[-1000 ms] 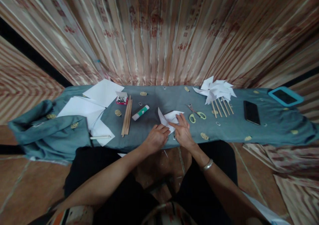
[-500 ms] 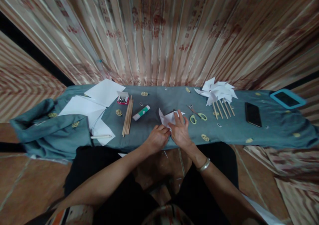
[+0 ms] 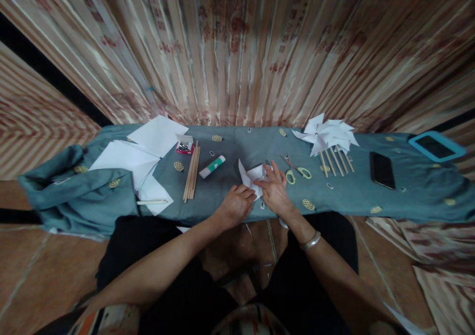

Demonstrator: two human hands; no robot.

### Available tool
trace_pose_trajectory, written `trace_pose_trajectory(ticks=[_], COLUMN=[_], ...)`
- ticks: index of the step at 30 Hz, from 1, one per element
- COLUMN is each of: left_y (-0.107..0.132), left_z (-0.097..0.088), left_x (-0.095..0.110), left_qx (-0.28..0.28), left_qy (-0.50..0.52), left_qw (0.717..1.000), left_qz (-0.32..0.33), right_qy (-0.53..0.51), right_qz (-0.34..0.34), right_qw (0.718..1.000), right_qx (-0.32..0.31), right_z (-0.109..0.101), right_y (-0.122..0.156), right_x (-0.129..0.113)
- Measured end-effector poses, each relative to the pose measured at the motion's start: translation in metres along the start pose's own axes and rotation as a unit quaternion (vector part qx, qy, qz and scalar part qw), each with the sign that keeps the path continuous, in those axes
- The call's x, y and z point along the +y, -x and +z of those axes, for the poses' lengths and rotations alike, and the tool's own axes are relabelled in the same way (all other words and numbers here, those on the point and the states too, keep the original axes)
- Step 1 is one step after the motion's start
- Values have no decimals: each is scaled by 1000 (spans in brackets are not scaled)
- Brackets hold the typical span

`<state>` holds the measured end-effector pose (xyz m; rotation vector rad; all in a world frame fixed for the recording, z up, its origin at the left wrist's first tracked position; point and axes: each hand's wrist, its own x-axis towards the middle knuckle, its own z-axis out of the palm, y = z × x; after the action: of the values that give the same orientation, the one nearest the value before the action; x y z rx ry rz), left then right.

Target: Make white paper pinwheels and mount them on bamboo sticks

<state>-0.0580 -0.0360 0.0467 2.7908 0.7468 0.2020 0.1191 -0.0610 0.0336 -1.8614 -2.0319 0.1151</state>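
A small white sheet of paper [image 3: 254, 174] with upturned, folded points lies in front of me on the cloth. My left hand [image 3: 237, 205] is closed, its fingertips pinching the near left edge of this paper. From the right, my right hand [image 3: 276, 192] reaches over it with the thumb touching its middle; the other fingers are stretched out and apart along its right side. Part of the paper is hidden under both hands. Just right of my right hand lie scissors [image 3: 299, 170] with yellow-green handles. A glue stick [image 3: 213, 167] rests left of the paper.
Wooden sticks [image 3: 191, 172], an open box of small metal pieces [image 3: 184, 145], white paper sheets [image 3: 122, 156] and a white pen [image 3: 152, 202] lie left. Finished paper pinwheels [image 3: 328, 134], a phone [image 3: 382, 170] and a blue-framed tablet [image 3: 437, 146] lie right. A curtain [image 3: 237, 53] hangs behind.
My right hand has shifted slightly right, and its fingers have slid off the paper's right corner. My left hand stays at the near edge. The view has moved a little.
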Motion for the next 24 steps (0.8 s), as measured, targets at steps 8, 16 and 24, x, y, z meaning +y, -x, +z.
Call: trace_pose_trajectory(ticks=[8, 16, 24], left_y=[-1, -2, -1], left_z=[-1, 3, 2], left_x=[0, 0, -1], left_qx=[-6, 2, -4], left_qy=[4, 4, 2], left_qw=[1000, 1000, 1000], left_qz=[-4, 0, -1], right_qy=[31, 120, 46], right_qz=[6, -17, -9], right_qw=[999, 992, 999], right_qx=[20, -18, -18], right_z=[8, -1, -2], right_y=[19, -1, 0], right_x=[-5, -33, -10])
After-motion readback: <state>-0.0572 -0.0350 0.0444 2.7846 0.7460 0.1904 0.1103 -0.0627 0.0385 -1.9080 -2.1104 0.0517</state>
